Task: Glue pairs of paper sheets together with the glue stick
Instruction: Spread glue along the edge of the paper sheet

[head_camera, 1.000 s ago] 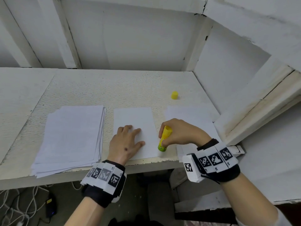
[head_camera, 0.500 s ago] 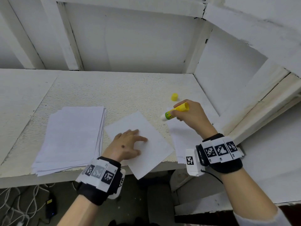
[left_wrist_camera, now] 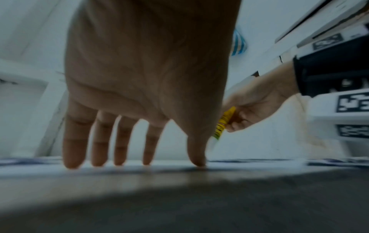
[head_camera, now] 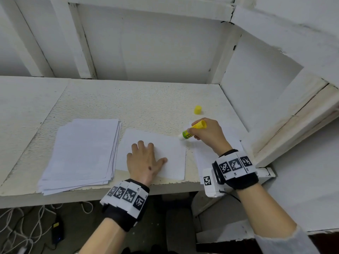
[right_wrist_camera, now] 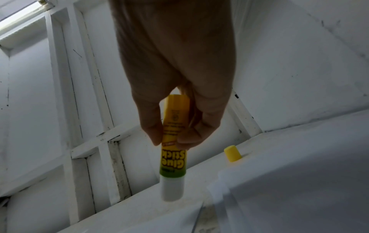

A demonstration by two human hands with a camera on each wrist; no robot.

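Observation:
A single white sheet (head_camera: pixel 165 143) lies on the shelf in front of me. My left hand (head_camera: pixel 145 158) presses flat on it with straight, spread fingers (left_wrist_camera: pixel 73 151). My right hand (head_camera: pixel 205 134) grips the uncapped yellow and green glue stick (head_camera: pixel 192 131), thumb and fingers pinching its barrel (right_wrist_camera: pixel 173 137). The white glue tip (right_wrist_camera: pixel 172 189) points down-left at the sheet's far right corner; whether it touches is unclear. A pile of white sheets (head_camera: pixel 80 153) lies to the left. More white paper (head_camera: pixel 207 153) lies under my right hand.
The yellow cap (head_camera: pixel 197 109) stands on the shelf (head_camera: pixel 128 103) just behind my right hand, also in the right wrist view (right_wrist_camera: pixel 232 153). A white side wall (head_camera: pixel 256 88) closes the shelf on the right. Cables (head_camera: pixel 22 226) lie on the floor below.
The sheet, turned askew half a second ago, now lies nearly square under my left hand. My right hand lifted the glue stick from the sheet's near edge and brought it to the far right corner.

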